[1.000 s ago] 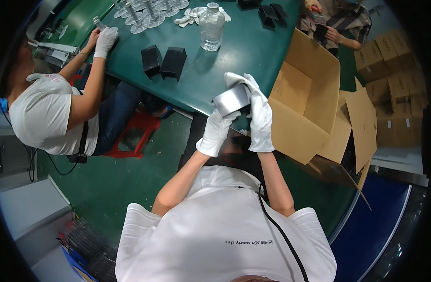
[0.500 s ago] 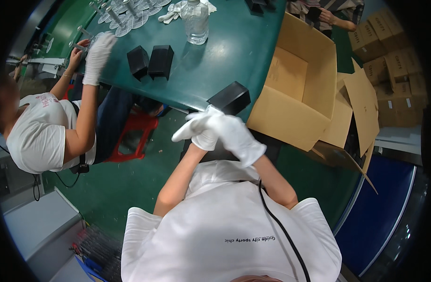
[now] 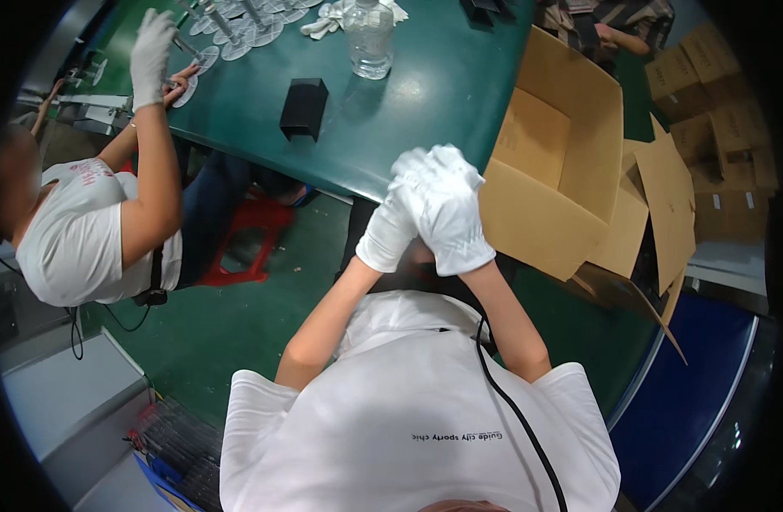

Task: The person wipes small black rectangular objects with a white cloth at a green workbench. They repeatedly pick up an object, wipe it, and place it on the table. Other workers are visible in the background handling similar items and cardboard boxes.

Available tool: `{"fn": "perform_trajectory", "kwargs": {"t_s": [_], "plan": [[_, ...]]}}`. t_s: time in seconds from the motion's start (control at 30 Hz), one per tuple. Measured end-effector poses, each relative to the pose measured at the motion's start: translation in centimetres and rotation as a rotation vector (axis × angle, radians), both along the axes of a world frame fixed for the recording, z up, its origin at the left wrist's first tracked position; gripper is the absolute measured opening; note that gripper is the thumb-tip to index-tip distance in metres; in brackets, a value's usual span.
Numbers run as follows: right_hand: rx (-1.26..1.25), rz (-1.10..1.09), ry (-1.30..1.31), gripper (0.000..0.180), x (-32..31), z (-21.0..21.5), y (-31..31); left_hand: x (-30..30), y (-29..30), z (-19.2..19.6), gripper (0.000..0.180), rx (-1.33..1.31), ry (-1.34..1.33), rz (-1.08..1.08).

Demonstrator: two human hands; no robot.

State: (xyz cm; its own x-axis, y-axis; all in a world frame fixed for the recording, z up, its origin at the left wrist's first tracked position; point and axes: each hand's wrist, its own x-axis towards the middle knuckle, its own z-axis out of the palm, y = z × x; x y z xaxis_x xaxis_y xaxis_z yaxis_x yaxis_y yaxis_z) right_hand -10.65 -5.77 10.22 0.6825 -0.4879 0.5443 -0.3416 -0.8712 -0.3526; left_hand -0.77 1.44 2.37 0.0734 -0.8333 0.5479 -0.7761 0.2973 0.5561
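My left hand (image 3: 394, 224) and my right hand (image 3: 456, 224) are clasped together just over the table's near corner. Both wear white gloves. The fingers look interlaced and closed on each other, with the right hand on top across the left. No object shows between them, though the palms are hidden. Further left, a black box-shaped part (image 3: 304, 108) stands on the green table (image 3: 238, 119), apart from my hands.
A clear bottle (image 3: 368, 43) stands on the table near white gloves (image 3: 326, 20) and clear discs with upright stems (image 3: 253, 31). An open carton (image 3: 541, 192) adjoins the right edge. A co-worker (image 3: 93, 226) sits left beside a red stool (image 3: 253, 239); another person (image 3: 617, 34) is behind.
My hands have gone from crossed and blurred to clasped, slightly higher. The black part by them no longer shows; they cover its place. The left one of two other black parts is gone from view.
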Motion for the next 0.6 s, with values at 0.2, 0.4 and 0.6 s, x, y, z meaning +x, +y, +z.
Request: {"fn": "perform_trajectory", "kwargs": {"t_s": [0.2, 0.4, 0.6], "plan": [[0.428, 0.297, -0.276, 0.026, 0.1, 1.8, 2.9, 1.9, 0.1, -2.5, 0.033, 0.148, 0.164, 0.173], [0.389, 0.042, -0.213, 0.026, -2.7, 0.3, 0.0, 7.4, -3.6, 2.4, 0.032, 0.146, 0.615, 0.183], [0.977, -0.025, -0.483, 0.026, -2.6, -1.1, -0.4, 14.6, -3.7, 3.8, 0.039, 0.233, 0.228, 0.797]]}}
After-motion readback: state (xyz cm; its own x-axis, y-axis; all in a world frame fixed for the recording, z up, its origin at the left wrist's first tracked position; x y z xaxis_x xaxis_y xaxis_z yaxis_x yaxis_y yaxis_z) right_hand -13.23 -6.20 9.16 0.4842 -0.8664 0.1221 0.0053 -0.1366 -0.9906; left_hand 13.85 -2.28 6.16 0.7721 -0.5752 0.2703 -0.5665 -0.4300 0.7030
